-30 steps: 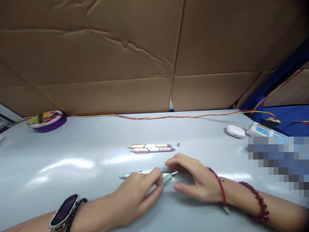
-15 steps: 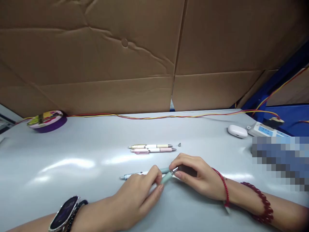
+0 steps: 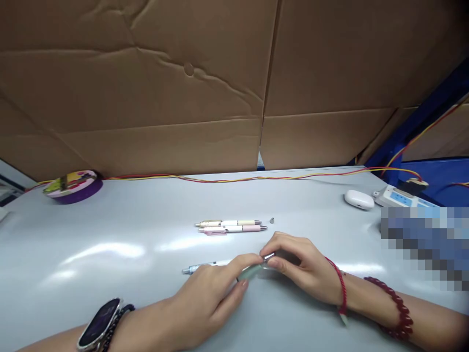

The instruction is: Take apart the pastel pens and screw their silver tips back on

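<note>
My left hand (image 3: pixel 210 300) holds a short pale green pen grip section (image 3: pixel 249 272) between thumb and index finger. My right hand (image 3: pixel 295 259) pinches the silver metal tip (image 3: pixel 269 256) at the far end of that section. Behind my left hand lies a light blue pen (image 3: pixel 198 268), its front part covered by my fingers. Farther back, a cream and white pen (image 3: pixel 229 223) and a pink and white pen (image 3: pixel 234 229) lie side by side. A small silver cone-shaped piece (image 3: pixel 271 220) sits just right of their points.
A round purple tin (image 3: pixel 75 188) stands at the back left. Red and yellow wires (image 3: pixel 220 180) run along the back edge, below cardboard (image 3: pixel 164 98). At the right are a white earphone case (image 3: pixel 359 199) and a power strip (image 3: pixel 399 197).
My left index finger has stretched forward along the green section, close to the metal tip. My right hand has shifted slightly right, still pinching the tip.
</note>
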Tool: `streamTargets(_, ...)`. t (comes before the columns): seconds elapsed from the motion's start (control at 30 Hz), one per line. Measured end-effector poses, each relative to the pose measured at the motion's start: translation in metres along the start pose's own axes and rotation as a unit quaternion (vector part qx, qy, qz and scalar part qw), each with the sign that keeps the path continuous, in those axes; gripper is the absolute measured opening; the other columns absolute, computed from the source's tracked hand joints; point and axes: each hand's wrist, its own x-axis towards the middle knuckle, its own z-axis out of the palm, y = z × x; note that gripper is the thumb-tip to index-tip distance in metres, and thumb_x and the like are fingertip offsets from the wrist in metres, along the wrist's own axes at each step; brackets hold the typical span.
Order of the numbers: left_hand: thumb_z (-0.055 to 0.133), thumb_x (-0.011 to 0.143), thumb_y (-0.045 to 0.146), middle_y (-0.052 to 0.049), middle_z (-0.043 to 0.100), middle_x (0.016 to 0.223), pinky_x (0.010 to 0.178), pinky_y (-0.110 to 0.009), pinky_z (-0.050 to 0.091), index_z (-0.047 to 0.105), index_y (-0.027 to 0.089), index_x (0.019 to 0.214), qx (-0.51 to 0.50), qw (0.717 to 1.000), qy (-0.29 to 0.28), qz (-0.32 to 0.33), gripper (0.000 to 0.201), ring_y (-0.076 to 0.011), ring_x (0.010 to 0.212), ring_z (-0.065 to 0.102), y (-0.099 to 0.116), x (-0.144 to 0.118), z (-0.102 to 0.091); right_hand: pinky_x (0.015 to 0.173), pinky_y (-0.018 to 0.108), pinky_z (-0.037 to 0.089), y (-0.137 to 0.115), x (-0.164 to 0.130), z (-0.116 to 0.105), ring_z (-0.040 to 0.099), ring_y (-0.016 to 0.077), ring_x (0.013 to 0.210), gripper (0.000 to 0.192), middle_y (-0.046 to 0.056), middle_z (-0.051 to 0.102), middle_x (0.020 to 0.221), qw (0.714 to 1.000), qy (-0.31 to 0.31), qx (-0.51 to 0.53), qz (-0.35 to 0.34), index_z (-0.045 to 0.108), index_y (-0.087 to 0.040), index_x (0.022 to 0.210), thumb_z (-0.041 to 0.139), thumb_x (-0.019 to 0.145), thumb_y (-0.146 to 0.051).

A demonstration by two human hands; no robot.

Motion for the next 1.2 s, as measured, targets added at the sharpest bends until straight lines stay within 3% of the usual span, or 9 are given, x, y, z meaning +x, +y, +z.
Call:
streamTargets(0.23, 0.031, 0.094, 0.022, 0.006, 0.062, 0.076, 0.061, -0.024, 0.045, 0.032, 0.034, 0.129, -0.009, 1.0, 0.02, 0.013, 0.037, -0.0137, 0.058, 0.056, 0.0, -0.001, 0.0, 0.063, 0.025, 0.044, 0.002, -0.002, 0.0, 0.054, 0.0128, 0.068, 0.017, 0.002, 0.059, 0.079, 1.0, 0.007, -0.01, -0.01, 0.058, -0.019, 0.089, 0.045, 0.092, -0.03)
streamTargets(0.37, 0.034, 0.092, 0.018, 0.005, 0.065, 0.089, 0.065, -0.022, 0.045, 0.035, 0.03, 0.126, -0.004, 0.998, 0.033, 0.053, 0.036, -0.0119, 0.063, 0.058, 0.002, -0.003, -0.002, 0.058, 0.025, 0.042, 0.01, 0.001, -0.009, 0.051, 0.0132, 0.064, 0.016, 0.001, 0.056, 0.075, 0.995, 0.098, -0.031, 0.005, 0.052, -0.02, 0.089, 0.042, 0.093, -0.031)
streamTargets(0.47, 0.033, 0.092, 0.015, 0.002, 0.065, 0.092, 0.064, -0.022, 0.046, 0.033, 0.027, 0.127, 0.04, 0.991, 0.034, 0.125, 0.037, -0.0128, 0.07, 0.061, -0.001, -0.003, -0.003, 0.055, 0.025, 0.04, 0.018, 0.009, -0.022, 0.048, 0.0138, 0.059, 0.026, 0.001, 0.05, 0.066, 0.977, 0.144, -0.155, 0.021, 0.044, -0.021, 0.075, 0.031, 0.096, -0.03)
streamTargets(0.6, 0.032, 0.092, 0.014, 0.002, 0.058, 0.064, 0.044, -0.025, 0.037, 0.036, 0.021, 0.127, 0.204, 0.946, 0.07, 0.241, 0.037, -0.014, 0.046, 0.051, -0.008, -0.003, 0.0, 0.056, 0.029, 0.034, 0.03, 0.018, -0.032, 0.039, 0.0151, 0.054, 0.04, -0.001, 0.036, 0.051, 0.943, 0.08, -0.323, 0.009, 0.03, -0.021, 0.056, 0.032, 0.094, -0.032)
streamTargets(0.7, 0.03, 0.091, 0.008, 0.001, 0.054, 0.06, 0.042, -0.026, 0.034, 0.042, 0.017, 0.126, 0.283, 0.911, 0.096, 0.283, 0.038, -0.0137, 0.041, 0.045, -0.007, -0.004, 0.0, 0.056, 0.03, 0.03, 0.038, 0.02, -0.032, 0.039, 0.0153, 0.053, 0.041, 0.001, 0.041, 0.05, 0.923, 0.02, -0.385, -0.002, 0.038, -0.02, 0.053, 0.037, 0.092, -0.032)
streamTargets(0.87, 0.031, 0.092, 0.007, -0.002, 0.059, 0.066, 0.05, -0.027, 0.041, 0.055, 0.016, 0.112, 0.317, 0.895, 0.147, 0.279, 0.032, -0.015, 0.052, 0.052, 0.002, -0.001, -0.005, 0.053, 0.028, 0.027, 0.041, 0.019, -0.029, 0.043, 0.016, 0.054, 0.041, 0.003, 0.049, 0.052, 0.89, -0.012, -0.456, 0.003, 0.051, -0.018, 0.056, 0.04, 0.091, -0.036)
streamTargets(1.03, 0.04, 0.09, 0.006, -0.004, 0.062, 0.074, 0.058, -0.029, 0.044, 0.058, 0.016, 0.108, 0.326, 0.885, 0.186, 0.276, 0.027, -0.0155, 0.06, 0.054, 0.003, 0.005, -0.006, 0.052, 0.028, 0.028, 0.038, 0.016, -0.032, 0.042, 0.0158, 0.052, 0.044, 0.003, 0.049, 0.052, 0.884, 0.058, -0.461, -0.052, 0.051, -0.019, 0.057, 0.036, 0.093, -0.038)
streamTargets(1.1, 0.04, 0.09, 0.005, -0.003, 0.062, 0.075, 0.06, -0.03, 0.043, 0.058, 0.017, 0.108, 0.331, 0.884, 0.186, 0.273, 0.028, -0.0155, 0.061, 0.054, 0.001, 0.006, -0.005, 0.054, 0.029, 0.032, 0.036, 0.016, -0.032, 0.044, 0.0168, 0.056, 0.039, 0.005, 0.055, 0.06, 0.888, 0.083, -0.444, -0.083, 0.056, -0.018, 0.068, 0.032, 0.094, -0.034)
streamTargets(1.2, 0.039, 0.09, 0.004, -0.003, 0.063, 0.075, 0.059, -0.03, 0.042, 0.058, 0.017, 0.107, 0.34, 0.887, 0.183, 0.254, 0.029, -0.015, 0.06, 0.053, -0.001, 0.007, -0.003, 0.062, 0.031, 0.038, 0.034, 0.016, -0.027, 0.049, 0.0182, 0.069, 0.025, 0.007, 0.064, 0.081, 0.903, 0.071, -0.402, -0.134, 0.059, -0.016, 0.094, 0.036, 0.095, -0.026)
